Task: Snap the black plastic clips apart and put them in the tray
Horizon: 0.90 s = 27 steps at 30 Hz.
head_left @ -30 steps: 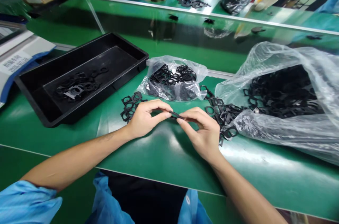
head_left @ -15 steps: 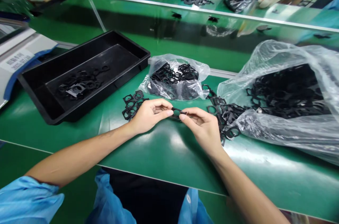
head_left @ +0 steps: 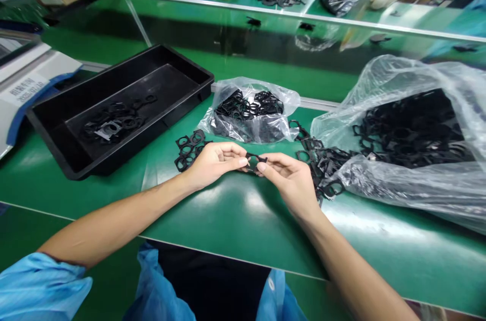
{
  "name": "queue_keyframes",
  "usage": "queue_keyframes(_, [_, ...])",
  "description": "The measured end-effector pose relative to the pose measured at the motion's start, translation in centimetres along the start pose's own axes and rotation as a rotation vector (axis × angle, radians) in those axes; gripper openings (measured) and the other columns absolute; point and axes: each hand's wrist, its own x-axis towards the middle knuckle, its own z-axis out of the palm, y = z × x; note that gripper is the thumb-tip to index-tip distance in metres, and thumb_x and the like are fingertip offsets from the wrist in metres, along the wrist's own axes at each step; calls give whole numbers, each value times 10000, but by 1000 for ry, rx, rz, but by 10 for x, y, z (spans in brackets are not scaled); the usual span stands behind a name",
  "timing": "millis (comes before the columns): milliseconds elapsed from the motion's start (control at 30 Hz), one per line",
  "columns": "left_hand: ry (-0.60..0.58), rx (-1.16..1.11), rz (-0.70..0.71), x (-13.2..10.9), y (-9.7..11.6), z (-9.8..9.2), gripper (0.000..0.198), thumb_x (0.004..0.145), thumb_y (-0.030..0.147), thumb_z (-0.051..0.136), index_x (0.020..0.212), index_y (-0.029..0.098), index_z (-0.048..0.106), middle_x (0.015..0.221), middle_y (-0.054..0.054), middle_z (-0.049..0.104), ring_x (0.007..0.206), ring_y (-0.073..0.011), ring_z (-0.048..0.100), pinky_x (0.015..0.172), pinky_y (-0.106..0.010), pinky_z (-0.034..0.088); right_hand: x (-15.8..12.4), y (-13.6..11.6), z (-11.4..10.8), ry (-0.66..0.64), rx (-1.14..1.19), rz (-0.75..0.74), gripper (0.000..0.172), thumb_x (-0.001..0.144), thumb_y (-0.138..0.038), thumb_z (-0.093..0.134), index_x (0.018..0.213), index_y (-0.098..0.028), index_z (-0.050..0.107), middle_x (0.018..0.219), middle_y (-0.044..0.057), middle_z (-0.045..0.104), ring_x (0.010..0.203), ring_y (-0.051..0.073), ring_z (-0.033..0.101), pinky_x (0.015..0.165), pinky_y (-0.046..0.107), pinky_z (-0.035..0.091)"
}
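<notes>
Pinching a black frame [head_left: 258, 157] in their fingers [head_left: 236, 163] at nine and three o'clock, left hand [head_left: 216, 164] and right hand [head_left: 294, 182] have tipped it more face-on.

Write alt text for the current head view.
A left hand and right hand hold a black ringed part over a green table. A black tray lies left, a small bag of black parts beyond, a larger bag right.
</notes>
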Motion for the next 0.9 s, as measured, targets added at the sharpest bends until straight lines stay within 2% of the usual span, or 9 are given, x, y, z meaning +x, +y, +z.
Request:
queue_keyframes(100, [43,29,-7,0,1,1,350,661,383,885,809,113,719,766,-47,762,713,-175,731,760,-314,604,1,2,0,-19,19,33,345,660,-447,879,833,-175,758,710,21,725,649,152,679,727,306,602])
queue_keyframes(267, [85,43,-14,1,1,2,326,640,368,893,771,116,733,745,-41,761,712,-168,719,756,-297,592,0,7,1,-18,-32,-2,313,680,-433,868,829,-180,761,782,38,753,695,170,702,743,312,608])
queue_keyframes(533, [-56,-138,-80,0,4,1,327,665,371,894,819,109,773,811,-69,783,768,-189,744,818,-338,613,-4,8,2,13,-82,-135,253,752,-420,825,852,-194,773,895,48,761,791,182,724,790,306,626])
queue_keyframes(767, [-93,-26,-78,0,10,1,274,692,342,874,813,114,781,807,-70,785,780,-198,737,831,-344,596,-3,4,1,-1,14,0,338,664,-468,876,782,-176,753,732,36,751,641,175,714,713,323,633])
queue_keyframes(900, [-93,-15,-64,-1,8,2,238,684,306,880,813,128,788,824,-56,785,786,-175,724,817,-303,586,-2,2,1,29,19,17,353,639,-473,889,764,-169,759,703,34,739,604,165,700,681,318,631])
